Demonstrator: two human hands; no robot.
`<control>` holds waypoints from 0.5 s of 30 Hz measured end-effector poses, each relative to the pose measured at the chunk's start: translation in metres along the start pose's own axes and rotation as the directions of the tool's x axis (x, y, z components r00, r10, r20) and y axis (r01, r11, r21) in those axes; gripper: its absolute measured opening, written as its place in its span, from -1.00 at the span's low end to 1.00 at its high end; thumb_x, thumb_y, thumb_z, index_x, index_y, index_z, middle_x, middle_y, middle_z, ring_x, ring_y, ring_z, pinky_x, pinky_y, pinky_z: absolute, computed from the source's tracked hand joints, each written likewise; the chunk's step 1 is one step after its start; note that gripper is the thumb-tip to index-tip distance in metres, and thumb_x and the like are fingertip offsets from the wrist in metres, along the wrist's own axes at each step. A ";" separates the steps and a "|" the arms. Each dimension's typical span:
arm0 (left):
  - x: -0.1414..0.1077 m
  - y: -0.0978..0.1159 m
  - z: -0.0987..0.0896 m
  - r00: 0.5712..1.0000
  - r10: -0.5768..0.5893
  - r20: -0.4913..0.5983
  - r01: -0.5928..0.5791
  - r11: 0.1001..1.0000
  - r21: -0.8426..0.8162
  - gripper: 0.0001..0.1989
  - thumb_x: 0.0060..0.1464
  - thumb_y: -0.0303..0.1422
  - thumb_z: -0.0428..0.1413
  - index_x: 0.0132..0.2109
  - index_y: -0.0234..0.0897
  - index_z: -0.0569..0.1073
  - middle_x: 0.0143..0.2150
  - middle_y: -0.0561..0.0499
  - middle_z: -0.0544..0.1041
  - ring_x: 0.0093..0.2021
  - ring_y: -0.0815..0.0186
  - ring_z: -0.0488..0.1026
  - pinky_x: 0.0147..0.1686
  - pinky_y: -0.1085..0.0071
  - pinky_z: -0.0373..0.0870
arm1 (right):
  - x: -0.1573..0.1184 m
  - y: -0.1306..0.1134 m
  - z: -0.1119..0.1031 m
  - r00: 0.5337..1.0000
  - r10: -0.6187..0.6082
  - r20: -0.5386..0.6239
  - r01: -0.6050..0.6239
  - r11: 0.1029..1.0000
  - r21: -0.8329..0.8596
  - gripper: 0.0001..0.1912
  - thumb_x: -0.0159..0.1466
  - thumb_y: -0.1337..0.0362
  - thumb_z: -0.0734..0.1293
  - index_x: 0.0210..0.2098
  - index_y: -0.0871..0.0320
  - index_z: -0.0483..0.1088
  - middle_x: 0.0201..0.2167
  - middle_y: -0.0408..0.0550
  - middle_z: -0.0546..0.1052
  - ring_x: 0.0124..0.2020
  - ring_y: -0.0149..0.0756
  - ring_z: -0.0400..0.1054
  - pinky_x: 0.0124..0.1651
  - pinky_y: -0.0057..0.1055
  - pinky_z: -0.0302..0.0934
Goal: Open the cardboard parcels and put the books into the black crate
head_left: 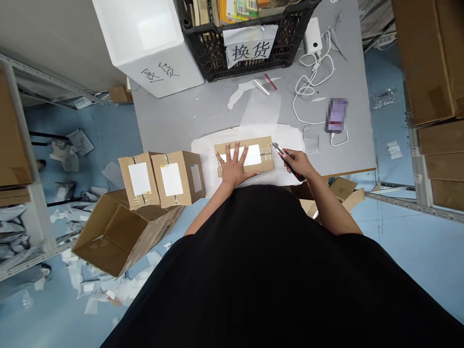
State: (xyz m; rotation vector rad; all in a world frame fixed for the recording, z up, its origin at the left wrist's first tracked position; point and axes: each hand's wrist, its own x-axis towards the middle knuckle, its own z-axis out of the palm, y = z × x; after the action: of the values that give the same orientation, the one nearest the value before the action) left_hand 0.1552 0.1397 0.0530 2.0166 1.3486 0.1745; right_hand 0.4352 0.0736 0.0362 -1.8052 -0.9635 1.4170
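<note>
A brown cardboard box (266,163) with a white label and clear tape at its right end lies on a white foam sheet (293,137) at the table's front edge. Flat on the box's left part rests my left hand (234,169), fingers spread, covering some of the label. My right hand (297,163) is closed round a black and red box cutter (290,158). The cutter's blade points up and left, close to the box's taped right end; whether it touches cannot be made out.
Two labelled boxes (174,179) stand left of the foam sheet, above a large open carton (108,232). At the table's back are a white bin (155,53) and a black crate (250,63) of books. A phone (336,115) with white cables lies at the right.
</note>
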 end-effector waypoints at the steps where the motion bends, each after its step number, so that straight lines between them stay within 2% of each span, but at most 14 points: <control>1: 0.000 0.000 0.000 1.000 0.000 0.006 0.000 1.000 0.008 0.11 -0.16 0.31 0.24 0.47 0.04 0.16 0.57 -0.05 -0.02 0.54 -0.26 -0.52 0.40 -0.35 -0.51 | 0.001 -0.001 0.001 1.000 -0.006 0.009 0.006 1.000 -0.013 -0.56 0.24 -0.10 0.43 -0.11 0.13 0.53 -0.60 -0.20 0.44 -0.70 -0.42 0.26 -0.61 -0.45 0.16; 7: 0.001 0.001 0.000 1.000 -0.001 0.004 0.001 0.999 0.036 0.13 -0.15 0.31 0.23 0.49 0.01 0.12 0.58 -0.05 -0.06 0.54 -0.25 -0.55 0.41 -0.34 -0.51 | -0.007 -0.008 -0.002 0.995 -0.046 0.089 0.053 0.995 -0.083 -0.56 0.32 -0.09 0.35 -0.01 0.11 0.52 -0.61 -0.22 0.42 -0.71 -0.43 0.26 -0.61 -0.47 0.19; 13: 0.000 0.011 -0.003 0.994 -0.079 0.075 0.050 0.940 0.336 0.16 -0.07 0.35 0.13 0.54 -0.01 -0.06 0.60 -0.06 -0.19 0.53 -0.25 -0.59 0.36 -0.43 -0.51 | -0.010 -0.019 -0.004 0.990 -0.017 0.141 0.048 0.975 -0.217 -0.63 0.38 -0.02 0.32 -0.04 0.12 0.50 -0.62 -0.22 0.42 -0.71 -0.44 0.28 -0.58 -0.49 0.23; 15: 0.001 0.013 -0.004 0.994 -0.078 0.077 0.042 0.920 0.389 0.16 -0.05 0.35 0.11 0.54 -0.02 -0.08 0.60 -0.07 -0.20 0.53 -0.26 -0.59 0.36 -0.45 -0.49 | -0.011 -0.021 -0.004 0.989 -0.006 0.147 0.043 0.967 -0.249 -0.65 0.39 -0.02 0.31 -0.07 0.11 0.50 -0.62 -0.22 0.42 -0.71 -0.44 0.29 -0.57 -0.48 0.25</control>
State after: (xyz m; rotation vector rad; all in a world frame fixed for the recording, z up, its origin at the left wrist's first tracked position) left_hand 0.1638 0.1391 0.0638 2.2685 1.4722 -0.2302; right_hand 0.4343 0.0756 0.0602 -1.8815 -1.2871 1.4815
